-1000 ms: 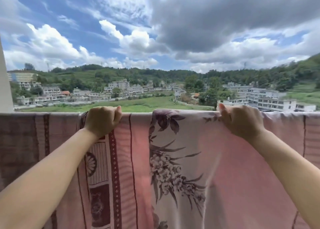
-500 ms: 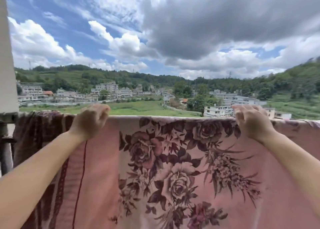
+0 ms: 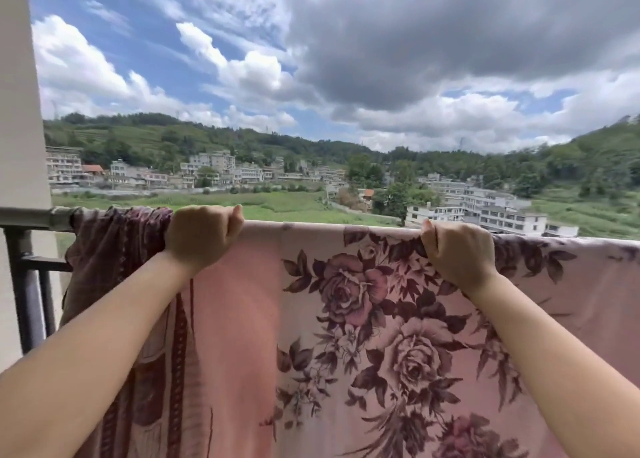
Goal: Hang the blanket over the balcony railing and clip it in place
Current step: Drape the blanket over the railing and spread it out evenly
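Blanket (image 3: 346, 302) draped over railing (image 3: 31, 217), both hands (image 3: 201, 238) (image 3: 457, 253) fisted – grip on its top edge, wall (image 3: 17, 111) at left

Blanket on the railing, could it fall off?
It might. No clip shows on the blanket yet; only the left hand and right hand grip it at the railing. Letting go could let it slide over. The left end is bunched, so it may hang unevenly.

Bright, diffuse daylight under broken cloud; a dark cloud mass (image 3: 433, 35) sits upper right. Soft shadows only, no glare. Wide-angle bowing bends the horizon and railing (image 3: 31, 217); overall slightly soft.
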Demonstrator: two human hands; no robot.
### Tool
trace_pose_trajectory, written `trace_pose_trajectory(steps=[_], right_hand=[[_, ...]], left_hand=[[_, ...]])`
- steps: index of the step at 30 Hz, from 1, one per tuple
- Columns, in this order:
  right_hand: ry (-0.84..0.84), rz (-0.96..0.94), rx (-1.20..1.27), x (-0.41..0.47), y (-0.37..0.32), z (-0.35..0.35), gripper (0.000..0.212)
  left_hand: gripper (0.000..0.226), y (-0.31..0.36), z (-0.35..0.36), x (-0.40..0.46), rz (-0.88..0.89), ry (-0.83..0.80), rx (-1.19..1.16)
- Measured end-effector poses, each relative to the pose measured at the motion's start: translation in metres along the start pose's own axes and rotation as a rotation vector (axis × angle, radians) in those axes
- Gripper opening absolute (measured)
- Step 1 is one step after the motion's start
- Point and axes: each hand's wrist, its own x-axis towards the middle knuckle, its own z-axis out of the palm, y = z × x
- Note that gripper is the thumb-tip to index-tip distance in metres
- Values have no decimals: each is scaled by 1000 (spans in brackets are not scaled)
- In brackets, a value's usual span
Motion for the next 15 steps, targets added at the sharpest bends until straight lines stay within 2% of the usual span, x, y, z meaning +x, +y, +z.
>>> trace_pose_trajectory(steps=[2, 6, 11, 13, 15], right_hand=[[57, 9, -20, 0, 0, 4, 56], [56, 81, -53, -6, -4, 7, 57], [35, 203, -8, -1, -23, -3, 63], [79, 192, 35, 3, -57, -9, 58], [64, 92, 143, 15, -122, -8, 51]], left_hand=[[52, -36, -3, -9, -44, 3, 29], [54, -97, -8, -20, -86, 24, 65], [49, -112, -6, -25, -75, 57, 42], [47, -107, -7, -25, -31, 91, -42], [44, -93, -8, -22, 61, 89, -110]])
